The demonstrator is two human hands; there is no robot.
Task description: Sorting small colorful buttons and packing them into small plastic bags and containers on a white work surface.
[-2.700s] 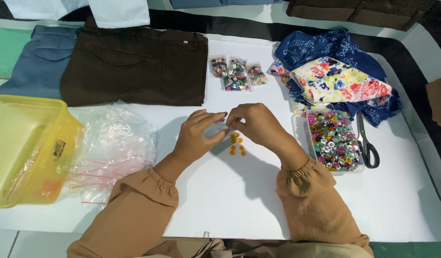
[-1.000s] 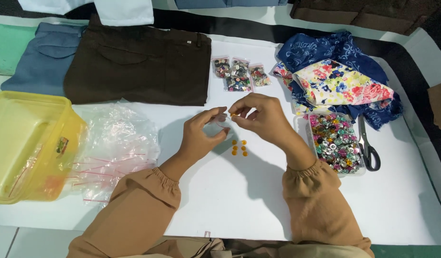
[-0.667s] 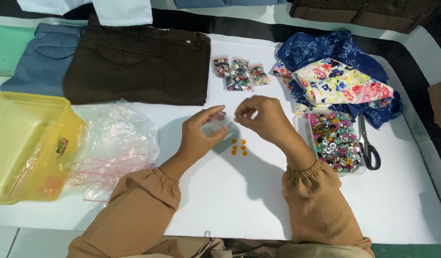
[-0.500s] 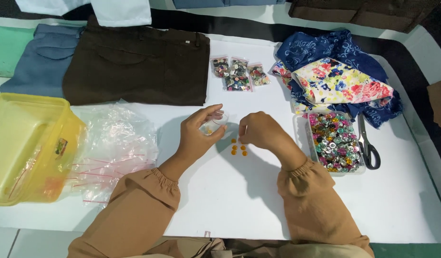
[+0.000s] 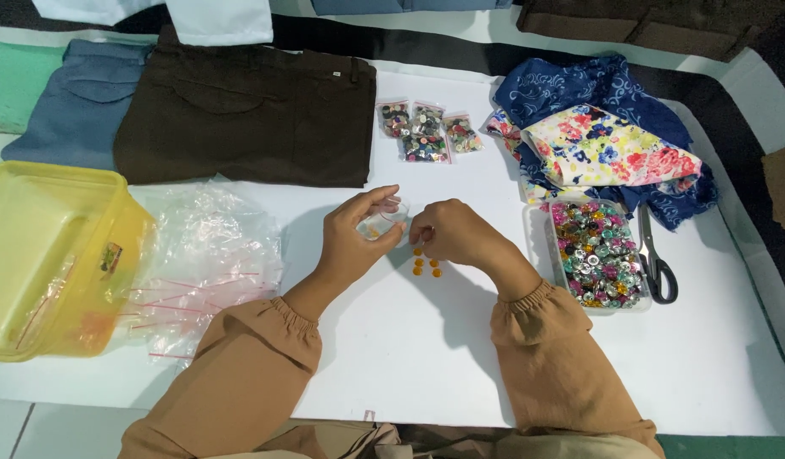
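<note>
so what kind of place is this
Probably a sewing or garment worktable: folded trousers, a tray of mixed buttons, scissors and printed fabric lie on the white table.

L hand [image 5: 352, 238] pinches small clear bag [image 5: 382, 223]; R hand [image 5: 454, 234] over orange buttons [image 5: 426, 265] on white table [image 5: 409, 348].

right hand [image 5: 450, 234] lowered onto orange buttons [image 5: 426, 263]; bag [image 5: 382, 223] raised.
</note>
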